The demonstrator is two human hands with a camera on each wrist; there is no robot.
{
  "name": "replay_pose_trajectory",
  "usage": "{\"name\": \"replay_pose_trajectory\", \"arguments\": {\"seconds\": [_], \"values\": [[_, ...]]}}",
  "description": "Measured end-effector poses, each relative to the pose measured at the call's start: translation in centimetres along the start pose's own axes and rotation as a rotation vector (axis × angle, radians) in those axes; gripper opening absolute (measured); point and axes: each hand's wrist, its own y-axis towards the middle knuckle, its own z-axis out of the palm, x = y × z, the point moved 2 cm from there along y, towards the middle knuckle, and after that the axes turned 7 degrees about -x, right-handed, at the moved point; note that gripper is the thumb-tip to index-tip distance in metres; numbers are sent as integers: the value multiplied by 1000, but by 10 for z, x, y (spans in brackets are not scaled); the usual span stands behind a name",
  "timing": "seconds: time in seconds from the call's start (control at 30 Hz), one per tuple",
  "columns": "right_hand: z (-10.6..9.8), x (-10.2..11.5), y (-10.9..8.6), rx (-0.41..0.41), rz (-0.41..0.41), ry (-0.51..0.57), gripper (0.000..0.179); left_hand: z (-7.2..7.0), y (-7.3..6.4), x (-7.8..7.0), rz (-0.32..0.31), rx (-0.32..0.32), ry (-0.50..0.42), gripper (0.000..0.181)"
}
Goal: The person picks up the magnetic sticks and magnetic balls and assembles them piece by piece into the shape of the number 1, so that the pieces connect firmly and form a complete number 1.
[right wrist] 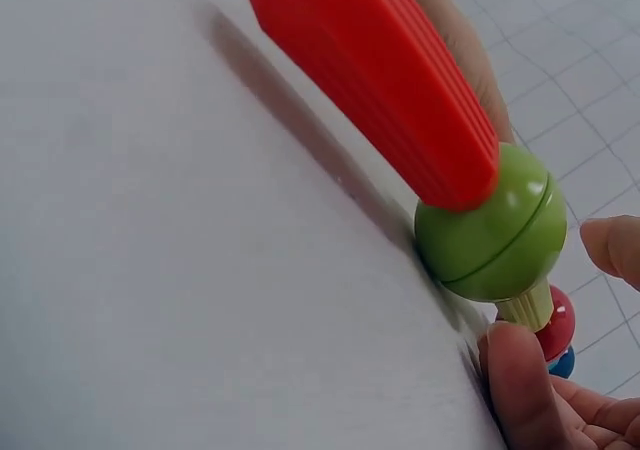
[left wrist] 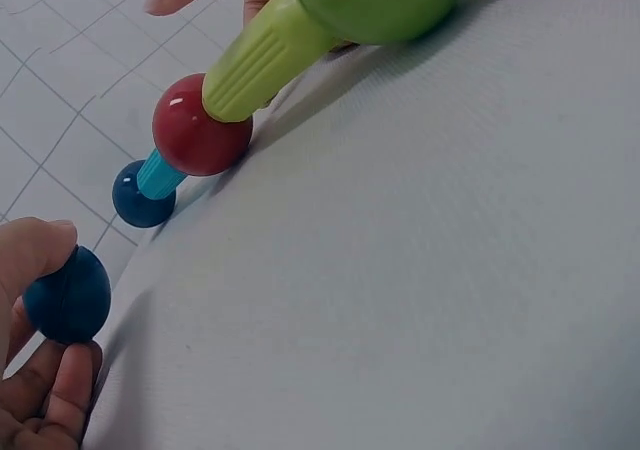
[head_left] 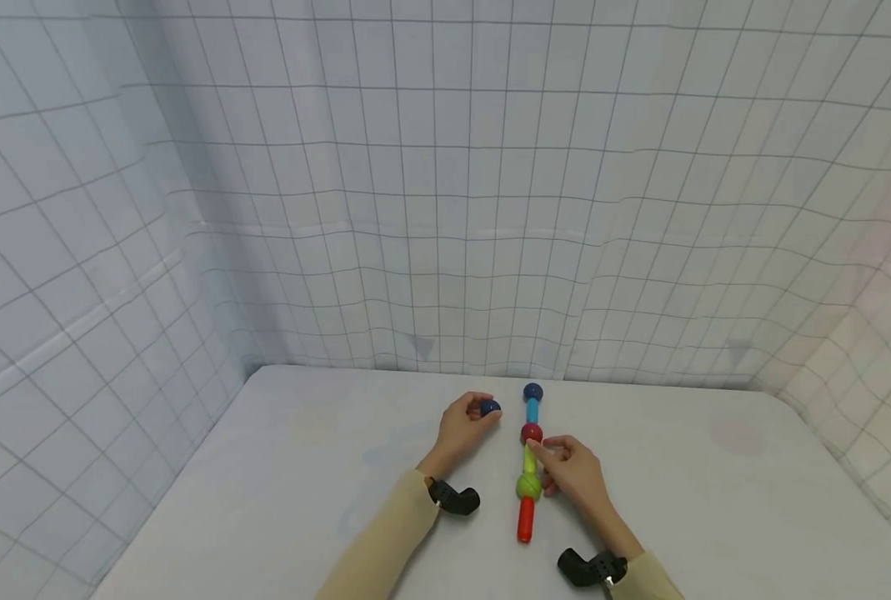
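My left hand (head_left: 466, 427) pinches a dark blue ball (left wrist: 70, 295) between thumb and fingers, left of a row of joined toy pieces. From far to near, the row has a second dark blue ball (head_left: 533, 391), a light blue rod (head_left: 532, 410), a red ball (head_left: 531, 433), a yellow-green rod (head_left: 530, 460), a green ball (head_left: 528, 487) and a red rod (head_left: 526, 520). My right hand (head_left: 576, 473) is at the row's right side. Its thumb extends over the yellow-green rod, apart from the fingers, which lie low beside that rod in the right wrist view.
The row lies on a white table (head_left: 265, 483). White curtains with a dark grid (head_left: 445, 200) hang behind the table and along both sides. Each wrist wears a black camera band, the left one (head_left: 454, 497) close to the red rod's left side.
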Motion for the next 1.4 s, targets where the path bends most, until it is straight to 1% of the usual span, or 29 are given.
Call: {"name": "replay_pose_trajectory", "arguments": {"seconds": [0.2,0.4,0.57,0.67,0.93,1.17,1.3,1.4], "values": [[-3,0,-9,25,40,24,65,-6,-5,-4,-41,11,-14,31],[-6,0,-21,51,75,45,65,-9,-14,-3,-89,35,-33,32],[-8,3,-31,83,88,19,60,-13,-21,-3,-114,35,-50,31],[-9,4,-36,97,95,-6,60,-15,-25,-2,-128,39,-53,31],[-8,3,-46,151,78,-16,57,-21,-37,-3,-137,66,-87,32],[-8,5,-53,157,58,-68,57,-28,-49,-8,-143,88,-133,31],[-8,6,-57,164,52,-102,57,-30,-54,-8,-135,102,-132,28],[-7,7,-59,172,55,-132,57,-31,-58,-7,-109,112,-133,28]]}}
